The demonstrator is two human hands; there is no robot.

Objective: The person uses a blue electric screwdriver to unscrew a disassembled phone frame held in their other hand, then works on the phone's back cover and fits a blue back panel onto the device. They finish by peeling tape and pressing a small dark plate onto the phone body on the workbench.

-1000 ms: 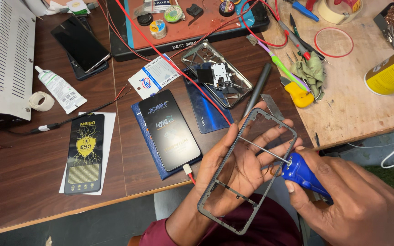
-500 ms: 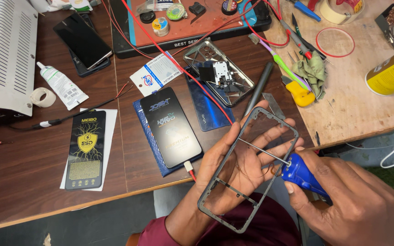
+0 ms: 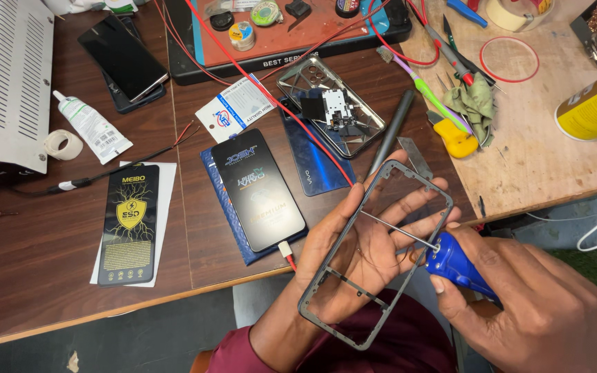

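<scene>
Both hands are working at about five o'clock in my view, just off the near edge of the wooden table (image 3: 50,276). Left hand (image 3: 361,249) is lying palm up under a dark phone frame (image 3: 326,266), fingers spread behind it and thumb hooking over its long left rail, so I am cradling the frame tilted toward one o'clock. Right hand (image 3: 540,311) is clenching the blue handle of a screwdriver (image 3: 454,262); its thin metal shaft is running toward ten o'clock across the open frame and over my left palm.

At eleven o'clock from the hands, a black phone (image 3: 257,190) is lying face up on a blue case, with a cable plugged into its lower end. At twelve o'clock, a clear back cover (image 3: 329,103) with small parts in it is sitting under a red wire (image 3: 271,97). At nine o'clock, a black and yellow packet (image 3: 129,224) is resting on white paper. At one o'clock, a yellow cutter (image 3: 456,141) is lying beside a green rag.
</scene>
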